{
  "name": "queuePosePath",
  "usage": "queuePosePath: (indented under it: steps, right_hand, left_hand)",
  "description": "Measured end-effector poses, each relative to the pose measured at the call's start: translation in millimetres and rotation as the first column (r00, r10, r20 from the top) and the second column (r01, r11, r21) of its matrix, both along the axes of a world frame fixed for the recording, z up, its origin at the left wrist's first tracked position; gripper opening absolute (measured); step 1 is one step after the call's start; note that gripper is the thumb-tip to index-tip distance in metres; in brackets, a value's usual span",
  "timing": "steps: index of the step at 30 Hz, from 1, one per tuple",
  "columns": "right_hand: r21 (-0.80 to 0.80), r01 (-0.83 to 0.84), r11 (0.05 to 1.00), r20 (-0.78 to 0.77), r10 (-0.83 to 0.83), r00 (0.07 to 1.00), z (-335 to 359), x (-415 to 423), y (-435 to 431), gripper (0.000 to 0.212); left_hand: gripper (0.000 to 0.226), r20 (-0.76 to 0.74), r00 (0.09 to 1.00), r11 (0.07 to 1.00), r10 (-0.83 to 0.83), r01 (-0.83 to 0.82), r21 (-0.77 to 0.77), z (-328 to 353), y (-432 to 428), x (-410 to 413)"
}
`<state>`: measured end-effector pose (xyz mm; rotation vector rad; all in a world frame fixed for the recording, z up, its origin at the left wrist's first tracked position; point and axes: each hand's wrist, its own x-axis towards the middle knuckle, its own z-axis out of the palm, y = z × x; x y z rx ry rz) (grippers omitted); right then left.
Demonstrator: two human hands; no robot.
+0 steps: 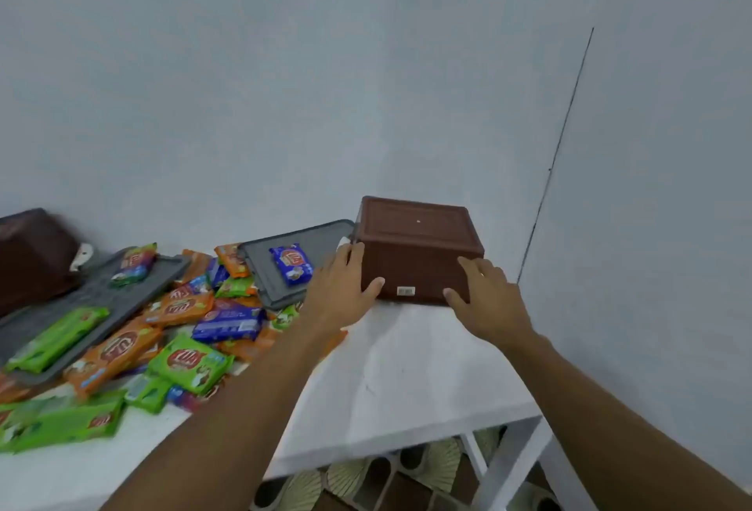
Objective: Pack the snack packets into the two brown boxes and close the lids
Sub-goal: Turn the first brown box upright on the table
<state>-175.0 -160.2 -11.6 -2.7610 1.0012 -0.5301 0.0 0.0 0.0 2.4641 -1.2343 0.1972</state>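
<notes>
We set our left hand (346, 286) and right hand (486, 291), both grips spread wide, against the near corners of the upturned brown box (419, 250) at the tabletop's (407, 380) far right, snack packets (187, 360) heaped well left.

At right of centre you see one brown box (419, 254) standing bottom-up on the surface. A second brown box (32, 258) lies tilted at the left edge. Green, orange and blue snack packets (183, 331) lie heaped at lower left, some resting on two grey lids (280, 266).
</notes>
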Motion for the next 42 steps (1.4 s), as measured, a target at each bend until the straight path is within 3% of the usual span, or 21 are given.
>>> queuePosePath:
  steps: [3,5,10,14,17,21,23,27,30,33,38,40,42]
  right_hand:
    - [0.077,0.081,0.994,0.085,-0.088,0.993,-9.4,10.8,-28.2,0.069]
    - [0.137,0.105,0.985,0.052,-0.113,0.992,-18.0,15.2,-41.3,0.078]
    - [0.249,0.0,0.969,0.1,-0.026,0.995,-27.1,21.7,-53.4,0.091]
    - [0.192,-0.014,0.981,0.267,-0.038,0.963,-18.9,14.8,-52.7,0.092]
    - [0.124,-0.031,0.992,0.354,-0.015,0.935,-6.5,2.0,-55.1,0.088]
    - [0.099,-0.118,0.988,0.379,0.073,0.923,6.2,-15.5,-58.2,0.092]
    - [0.107,-0.191,0.976,0.385,0.137,0.913,11.0,-27.1,-59.5,0.1]
    - [0.176,-0.374,0.91,0.397,0.282,0.873,19.6,-46.1,-58.4,0.113]
    - [0.23,-0.428,0.874,0.501,0.271,0.822,21.8,-49.7,-55.3,0.106]
    - [0.35,-0.401,0.847,0.613,0.117,0.782,16.9,-53.0,-53.7,0.093]
    - [0.45,-0.244,0.859,0.627,-0.11,0.771,0.2,-59.3,-57.1,0.038]
    - [0.435,-0.229,0.871,0.646,-0.125,0.753,-0.7,-59.0,-59.1,0.028]
    - [0.433,-0.24,0.869,0.659,-0.123,0.742,4.8,-55.2,-57.3,0.029]
  left_hand:
    - [0.079,-0.155,0.983,0.994,0.101,-0.106,-0.024,-11.2,-29.4,16.0]
    - [0.082,-0.246,0.957,0.988,0.152,-0.157,-0.003,-18.4,-40.1,19.2]
    - [0.081,-0.351,0.919,0.972,0.179,-0.22,-0.079,-23.6,-46.1,14.6]
    - [0.078,-0.262,0.95,0.949,0.168,-0.228,-0.218,-6.2,-45.3,-1.0]
    - [0.089,-0.084,0.983,0.933,0.165,-0.183,-0.311,9.4,-34.6,-15.9]
    - [0.112,0.119,0.988,0.979,0.096,-0.073,-0.191,15.3,-7.2,-32.2]
    - [0.109,0.086,0.995,0.98,0.042,-0.025,-0.195,9.6,7.9,-34.1]
    - [0.072,-0.105,0.994,0.903,0.028,-0.07,-0.423,5.4,27.1,-49.7]
    - [0.054,-0.126,0.986,0.851,0.108,-0.157,-0.502,13.0,29.3,-60.0]
    - [0.048,-0.181,0.974,0.831,0.135,-0.21,-0.514,19.3,24.7,-60.8]
    - [0.045,-0.484,0.83,0.678,0.278,-0.526,-0.514,10.1,21.5,-59.6]
    - [0.032,-0.486,0.83,0.668,0.274,-0.528,-0.525,3.9,23.3,-59.8]
    - [0.035,-0.478,0.851,0.683,0.216,-0.481,-0.549,3.5,24.3,-60.0]
